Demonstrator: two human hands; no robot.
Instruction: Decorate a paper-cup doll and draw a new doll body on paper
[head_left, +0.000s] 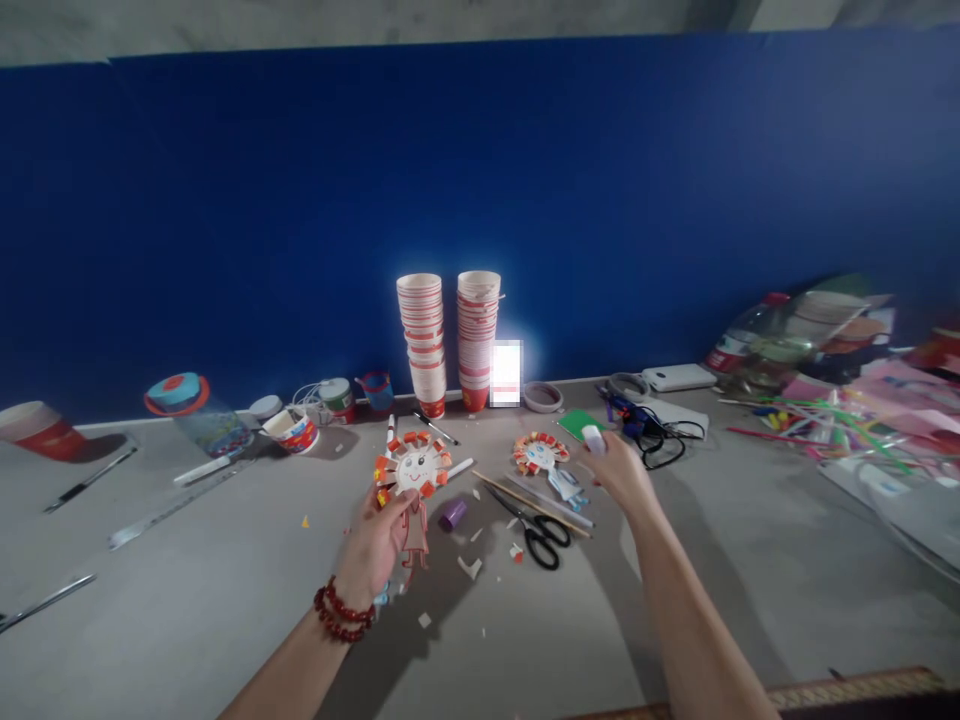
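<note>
My left hand [373,545] is closed on a paper doll [416,470], its thumb pressing just below the round face. This doll has a smiling drawn face, a fringe of red and white tabs and a reddish drawn body. Farther right, a second paper doll [538,455] with a blue-and-white body lies on the table. Just beyond it my right hand [619,470] grips a small white object [593,439], whose kind I cannot make out. A green piece [577,423] lies behind that hand. Between my hands are black-handled scissors [541,535], a purple cap [452,515] and paper scraps.
Two tall stacks of paper cups [426,345] stand against the blue panel [300,200], beside a glaring light [506,373]. Tape rolls [543,397], a blue glue gun [626,412] and cord lie to the right. A clear jar [195,415] and pens are left; coloured craft material [870,410] fills the far right.
</note>
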